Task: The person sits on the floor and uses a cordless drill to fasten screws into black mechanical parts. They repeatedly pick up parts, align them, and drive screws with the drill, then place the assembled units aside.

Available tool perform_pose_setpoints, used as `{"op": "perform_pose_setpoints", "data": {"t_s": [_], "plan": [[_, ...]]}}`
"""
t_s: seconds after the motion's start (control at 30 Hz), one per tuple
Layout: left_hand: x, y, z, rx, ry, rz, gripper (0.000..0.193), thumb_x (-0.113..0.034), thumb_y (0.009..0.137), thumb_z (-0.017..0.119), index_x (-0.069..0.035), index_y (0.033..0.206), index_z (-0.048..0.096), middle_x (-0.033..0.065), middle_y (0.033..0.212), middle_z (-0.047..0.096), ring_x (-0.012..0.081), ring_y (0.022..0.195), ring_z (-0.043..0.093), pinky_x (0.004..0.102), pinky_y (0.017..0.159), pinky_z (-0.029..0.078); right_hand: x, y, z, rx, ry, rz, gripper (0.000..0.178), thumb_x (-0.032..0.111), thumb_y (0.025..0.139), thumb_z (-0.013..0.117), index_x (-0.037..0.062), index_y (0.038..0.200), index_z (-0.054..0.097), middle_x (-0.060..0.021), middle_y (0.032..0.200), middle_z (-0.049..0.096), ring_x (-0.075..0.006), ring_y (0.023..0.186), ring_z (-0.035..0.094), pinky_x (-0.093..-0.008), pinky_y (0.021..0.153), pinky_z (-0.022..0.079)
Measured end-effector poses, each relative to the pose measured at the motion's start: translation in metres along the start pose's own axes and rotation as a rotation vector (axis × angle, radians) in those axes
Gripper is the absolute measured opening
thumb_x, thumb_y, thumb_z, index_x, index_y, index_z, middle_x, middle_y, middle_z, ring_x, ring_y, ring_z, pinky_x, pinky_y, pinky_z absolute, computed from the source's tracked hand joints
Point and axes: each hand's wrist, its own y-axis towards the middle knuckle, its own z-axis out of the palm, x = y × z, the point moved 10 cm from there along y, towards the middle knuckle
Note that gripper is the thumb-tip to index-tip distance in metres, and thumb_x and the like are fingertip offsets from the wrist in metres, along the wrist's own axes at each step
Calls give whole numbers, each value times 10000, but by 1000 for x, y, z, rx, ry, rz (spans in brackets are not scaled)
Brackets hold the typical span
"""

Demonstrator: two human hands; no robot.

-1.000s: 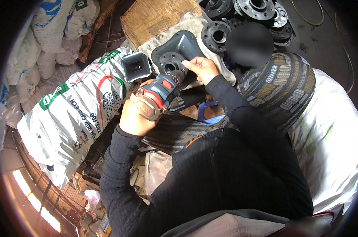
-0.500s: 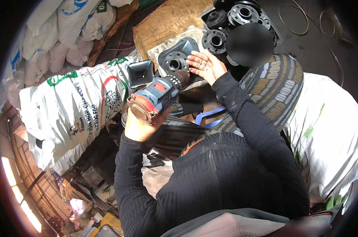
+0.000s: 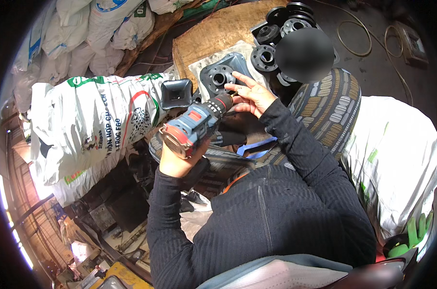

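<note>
My left hand [image 3: 176, 161] is closed round the handle of a blue, black and red cordless drill [image 3: 193, 123]. Its chuck points up and to the right, toward a dark round flange [image 3: 210, 79]. That flange, with a raised centre hole and holes around it, lies on a grey square-rimmed part [image 3: 238, 61]. My right hand [image 3: 257, 100] is beside the chuck, fingers stretched and apart near the flange's right edge. Whether something small lies among those fingers is too fine to see. A dark hollow square part [image 3: 176, 93] sits left of the flange.
More round flanges [image 3: 264, 58] are piled at the upper right, partly behind a blurred dark disc. A wooden board [image 3: 204, 33] and pale cloth lie beneath the work. White sacks [image 3: 98, 123] flank me on both sides. A coiled hose [image 3: 356, 45] rests on the floor.
My right hand has turned from a flatter open palm, its fingers now nearer the drill's tip. The drill stays in my left hand. The whole view has shifted slightly.
</note>
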Motion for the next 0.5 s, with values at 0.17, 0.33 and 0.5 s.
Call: {"op": "perform_pose_setpoints", "data": {"t_s": [0.17,0.33,0.5], "plan": [[38,-14,-4,21,-185,-244,360,-146,746,732,-26,1059,603,98,1006,626,248,922,604,365,826,472,-15,0,5,128,-120,102,696,74,879,573,157,1461,201,-110,1169,607,-15,475,443,-142,409,364],[48,-20,-4,57,-366,-352,383,-128,741,743,-14,1073,589,78,1000,628,197,902,606,339,805,483,-14,-1,16,232,-98,110,728,82,853,594,119,1462,197,-141,1182,592,-2,474,336,-145,397,282],[49,-16,-6,128,-375,-381,377,-106,733,749,-12,1061,588,73,995,632,173,886,609,315,783,492,-12,-5,27,315,-78,168,742,31,819,616,38,1443,215,-195,1166,599,-109,831,558,-215,727,431]]}}
